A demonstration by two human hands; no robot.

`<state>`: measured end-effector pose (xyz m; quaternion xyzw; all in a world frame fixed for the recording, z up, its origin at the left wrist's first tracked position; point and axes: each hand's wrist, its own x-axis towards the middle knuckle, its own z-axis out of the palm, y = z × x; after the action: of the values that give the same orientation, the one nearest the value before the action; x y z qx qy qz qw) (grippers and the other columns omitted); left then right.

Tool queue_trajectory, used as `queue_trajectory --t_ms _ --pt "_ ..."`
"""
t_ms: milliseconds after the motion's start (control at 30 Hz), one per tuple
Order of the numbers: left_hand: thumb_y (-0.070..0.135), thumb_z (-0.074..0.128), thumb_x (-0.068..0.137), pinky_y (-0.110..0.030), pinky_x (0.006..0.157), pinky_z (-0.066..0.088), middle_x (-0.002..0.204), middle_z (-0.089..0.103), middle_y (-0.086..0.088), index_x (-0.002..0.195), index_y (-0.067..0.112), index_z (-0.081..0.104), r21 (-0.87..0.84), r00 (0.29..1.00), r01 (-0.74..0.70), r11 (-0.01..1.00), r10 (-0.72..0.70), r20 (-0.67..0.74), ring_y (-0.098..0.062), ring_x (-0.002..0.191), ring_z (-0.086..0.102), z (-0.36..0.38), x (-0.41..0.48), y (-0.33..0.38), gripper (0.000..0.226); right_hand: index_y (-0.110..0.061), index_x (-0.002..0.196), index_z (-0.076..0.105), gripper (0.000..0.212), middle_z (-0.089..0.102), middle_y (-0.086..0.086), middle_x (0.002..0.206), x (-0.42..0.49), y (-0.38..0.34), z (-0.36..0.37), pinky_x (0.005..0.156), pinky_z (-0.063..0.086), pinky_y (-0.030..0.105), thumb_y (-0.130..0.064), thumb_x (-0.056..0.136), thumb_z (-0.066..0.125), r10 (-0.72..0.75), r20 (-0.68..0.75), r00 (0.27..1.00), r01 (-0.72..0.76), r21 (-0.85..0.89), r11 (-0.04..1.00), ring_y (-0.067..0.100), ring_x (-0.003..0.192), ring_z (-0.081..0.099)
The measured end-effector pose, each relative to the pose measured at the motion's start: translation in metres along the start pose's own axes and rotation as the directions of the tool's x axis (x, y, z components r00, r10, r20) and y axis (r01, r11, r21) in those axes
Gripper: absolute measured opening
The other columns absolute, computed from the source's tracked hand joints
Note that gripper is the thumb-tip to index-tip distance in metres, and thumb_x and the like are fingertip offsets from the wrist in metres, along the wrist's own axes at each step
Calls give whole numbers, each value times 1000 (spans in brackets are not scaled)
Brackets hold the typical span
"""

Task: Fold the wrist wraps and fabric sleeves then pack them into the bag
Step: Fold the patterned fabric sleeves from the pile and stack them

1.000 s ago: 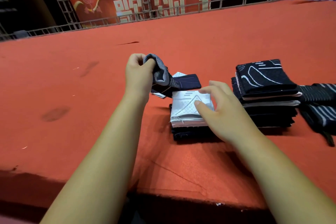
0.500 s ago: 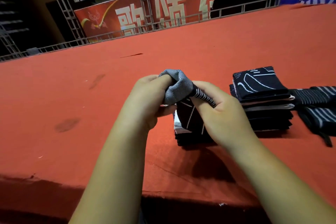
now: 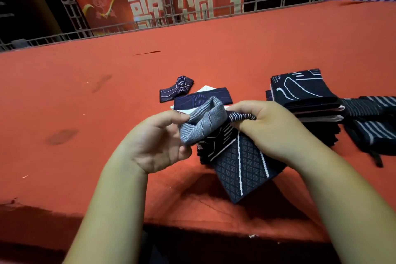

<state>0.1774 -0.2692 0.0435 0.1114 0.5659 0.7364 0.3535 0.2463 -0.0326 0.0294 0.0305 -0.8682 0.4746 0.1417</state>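
Note:
Both hands hold one dark fabric sleeve above the red table. Its top end is turned inside out, showing grey lining; its dark, white-lined body hangs down towards me. My left hand pinches the grey edge at the left. My right hand grips the striped edge at the right. Behind the sleeve lie a dark folded piece on a white one and a small loose dark piece. A stack of folded dark sleeves stands at the right. No bag is in view.
The red table cover stretches far to the left and back. Dark striped wraps lie at the right edge beside the stack. A metal railing and red banner stand behind the table. The table's front edge is just below my forearms.
My hands have pulled the sleeve's mouth apart, so more grey lining shows, and its dark body now hangs lower towards me. The small pieces behind it have come into view.

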Motion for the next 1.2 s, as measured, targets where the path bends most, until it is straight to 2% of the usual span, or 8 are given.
queue_trajectory --t_ms 133,267,433,500,600,767,933,1200 --pt "5 80 83 -18 41 38 70 65 5 83 22 68 342 949 -83 936 179 -260 -6 48 49 -15 3 1 21 -43 111 80 30 79 -23 105 1 7 4 102 54 32 -17 98 71 13 100 995 -4 -91 996 -4 100 71" --pt "-3 79 85 -20 37 28 59 50 5 79 19 59 692 757 -113 713 513 -405 -11 42 40 -23 2 0 30 -45 112 79 26 79 -22 106 0 8 12 105 54 38 -24 101 70 27 211 977 -6 -99 995 1 103 72" --pt "-10 67 81 -19 37 26 54 48 5 72 20 58 693 540 -141 707 641 -545 -11 34 43 -31 -1 6 33 -47 115 77 24 77 -27 108 1 5 13 102 51 29 -29 106 65 7 207 978 19 -122 992 -3 105 69" --pt "-13 66 82 -20 40 27 51 48 8 72 21 58 597 553 -180 782 582 -596 -10 35 43 -31 -3 6 35 -44 112 77 20 78 -24 105 -1 4 13 98 52 29 -32 108 62 16 217 976 13 -133 991 -1 102 70" --pt "-14 61 87 -24 42 43 59 60 4 80 16 67 546 700 -203 813 510 -499 -11 43 48 -18 -4 -1 31 -37 107 77 16 79 -22 98 -2 7 12 93 55 31 -41 106 61 40 183 982 -13 -147 989 -1 96 72" --pt "15 67 96 -34 72 59 77 65 2 98 18 81 547 801 -297 782 516 -302 -15 70 56 -8 -8 -5 14 -21 104 77 48 82 -10 94 -5 6 16 99 59 43 -63 104 54 130 157 979 -120 -74 990 14 94 78" --pt "41 81 93 -16 61 41 87 71 12 99 28 77 795 755 -269 544 632 -178 -4 68 54 -3 -17 -8 15 -24 102 78 36 80 -17 93 -7 -1 26 84 55 30 -53 107 56 62 130 990 -55 -53 997 2 89 74" --pt "36 77 98 -29 59 36 63 46 6 97 31 69 898 625 -296 326 777 -76 -7 60 43 -3 -15 -13 9 -26 91 74 31 78 -14 88 -10 -3 30 87 57 34 -51 104 61 14 153 988 11 -156 988 7 87 72"
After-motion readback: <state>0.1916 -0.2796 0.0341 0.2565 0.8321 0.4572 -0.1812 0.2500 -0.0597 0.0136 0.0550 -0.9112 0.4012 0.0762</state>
